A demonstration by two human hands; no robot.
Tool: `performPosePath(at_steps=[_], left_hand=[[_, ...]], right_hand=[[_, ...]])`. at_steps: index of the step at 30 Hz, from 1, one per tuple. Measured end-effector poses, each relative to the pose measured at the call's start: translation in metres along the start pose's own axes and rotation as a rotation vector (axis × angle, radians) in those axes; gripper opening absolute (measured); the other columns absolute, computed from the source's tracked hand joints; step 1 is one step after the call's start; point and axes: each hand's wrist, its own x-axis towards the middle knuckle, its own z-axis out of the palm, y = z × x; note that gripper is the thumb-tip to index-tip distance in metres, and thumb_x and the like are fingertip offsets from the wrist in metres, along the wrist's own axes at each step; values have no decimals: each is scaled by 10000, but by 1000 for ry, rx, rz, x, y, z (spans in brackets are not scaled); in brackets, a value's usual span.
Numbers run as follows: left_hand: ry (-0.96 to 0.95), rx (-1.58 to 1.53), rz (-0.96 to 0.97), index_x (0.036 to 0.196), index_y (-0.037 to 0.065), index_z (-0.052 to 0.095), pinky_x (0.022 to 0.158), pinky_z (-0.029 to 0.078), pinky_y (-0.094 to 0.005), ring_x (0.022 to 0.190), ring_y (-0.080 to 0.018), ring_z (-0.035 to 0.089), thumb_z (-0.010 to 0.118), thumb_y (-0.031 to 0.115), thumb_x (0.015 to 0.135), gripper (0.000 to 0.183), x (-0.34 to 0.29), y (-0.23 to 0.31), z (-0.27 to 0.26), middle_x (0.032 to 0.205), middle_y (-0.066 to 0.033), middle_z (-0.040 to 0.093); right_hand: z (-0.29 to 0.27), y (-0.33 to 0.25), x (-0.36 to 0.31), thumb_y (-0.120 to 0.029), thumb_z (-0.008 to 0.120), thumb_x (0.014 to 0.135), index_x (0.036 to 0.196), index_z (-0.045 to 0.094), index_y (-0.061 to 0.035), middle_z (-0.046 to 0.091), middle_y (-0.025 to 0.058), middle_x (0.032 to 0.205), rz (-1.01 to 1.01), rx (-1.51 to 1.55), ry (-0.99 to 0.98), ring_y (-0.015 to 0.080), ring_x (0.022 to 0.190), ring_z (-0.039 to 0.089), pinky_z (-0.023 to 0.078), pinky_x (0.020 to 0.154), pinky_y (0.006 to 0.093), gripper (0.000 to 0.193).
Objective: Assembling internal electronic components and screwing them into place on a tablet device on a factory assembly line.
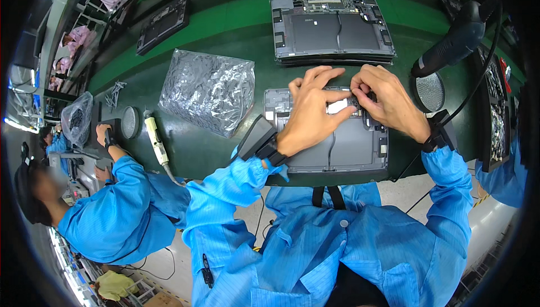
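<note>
While the left hand (311,110) rests spread on the open laptop base (360,147), the right hand (388,102) seemingly pinches a small part (355,102).

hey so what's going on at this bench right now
A person in a blue smock leans over an open grey laptop chassis on a green bench. The left hand and right hand meet over a small part near its top edge. Another open chassis lies behind; a crinkled silver bag sits left.
</note>
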Motion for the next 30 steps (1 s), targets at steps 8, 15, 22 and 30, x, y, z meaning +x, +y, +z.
performPosePath(at_steps=[8, 15, 22, 30], left_hand=[[70, 200, 139, 1128, 68, 815, 1058, 440, -475, 1166, -297, 685, 873, 228, 827, 346, -15, -12, -14, 1262, -109, 746], [73, 180, 142, 1164, 65, 805, 1059, 467, -473, 1118, -291, 706, 863, 237, 840, 371, -17, -15, -12, 1234, -107, 756], [29, 246, 206, 1205, 89, 796, 1064, 460, -502, 1115, -296, 687, 819, 250, 882, 361, -17, -17, -10, 1235, -115, 721], [26, 353, 279, 1178, 59, 767, 1079, 448, -510, 1112, -288, 668, 777, 254, 902, 338, -18, -18, -6, 1215, -130, 684]], right_hand=[[25, -6, 7, 15, 737, 852, 947, 659, 5, 628, 118, 857, 107, 82, 58, 293, 746, 641, 505, 680, 413, 123], [32, -6, 10, 38, 735, 874, 945, 685, 14, 614, 95, 844, 197, 98, 106, 217, 651, 594, 467, 584, 344, 91], [28, -10, 15, 48, 729, 860, 924, 683, 18, 620, 98, 831, 167, 55, 82, 222, 645, 606, 481, 591, 342, 84], [26, -18, 23, -6, 746, 849, 908, 690, -15, 668, 115, 874, 78, -182, 25, 363, 758, 681, 522, 649, 451, 82]])
